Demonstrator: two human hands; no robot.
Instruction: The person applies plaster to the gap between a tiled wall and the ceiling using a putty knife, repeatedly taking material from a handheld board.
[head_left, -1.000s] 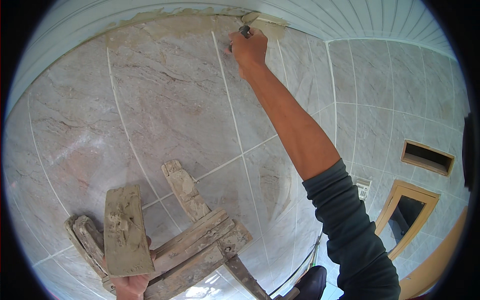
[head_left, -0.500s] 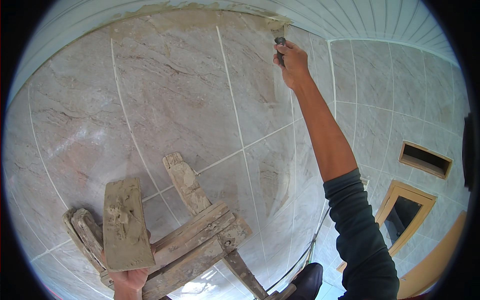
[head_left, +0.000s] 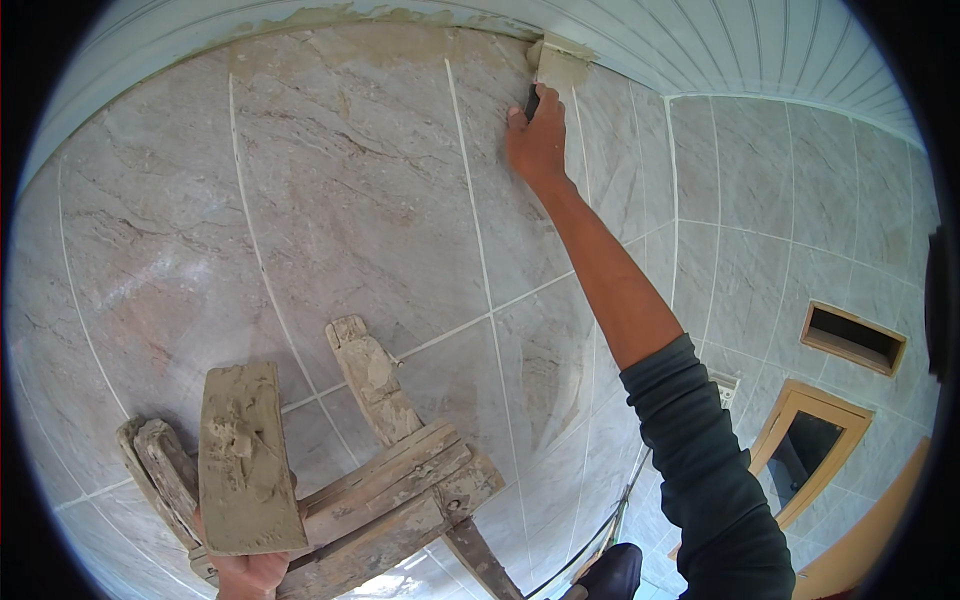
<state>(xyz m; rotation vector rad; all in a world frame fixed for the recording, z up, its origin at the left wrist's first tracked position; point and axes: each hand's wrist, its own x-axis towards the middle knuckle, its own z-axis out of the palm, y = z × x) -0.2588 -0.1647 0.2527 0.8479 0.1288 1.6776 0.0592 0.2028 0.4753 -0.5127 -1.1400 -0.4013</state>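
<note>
My right hand [head_left: 538,135] grips the black handle [head_left: 532,100] of a putty knife, whose broad blade [head_left: 563,62] rests at the top edge of the marbled tile wall [head_left: 360,180], against the white panelled ceiling [head_left: 720,45]. Beige filler [head_left: 320,40] smears that joint. At the lower left my left hand [head_left: 245,568] holds a rectangular board [head_left: 240,480] coated in beige filler with a lump on it. Its fingers are mostly hidden under the board.
A paint-spattered wooden ladder or trestle [head_left: 390,480] stands below. A dark shoe [head_left: 610,575] and a cable [head_left: 590,535] show at the bottom. At right are a framed niche [head_left: 852,338], a wood-framed window [head_left: 810,450], a white fixture [head_left: 722,390] and an orange door [head_left: 880,520].
My right hand and knife moved right along the top edge, then slightly back left with the blade raised to the joint. The board in my left hand has shifted slightly left.
</note>
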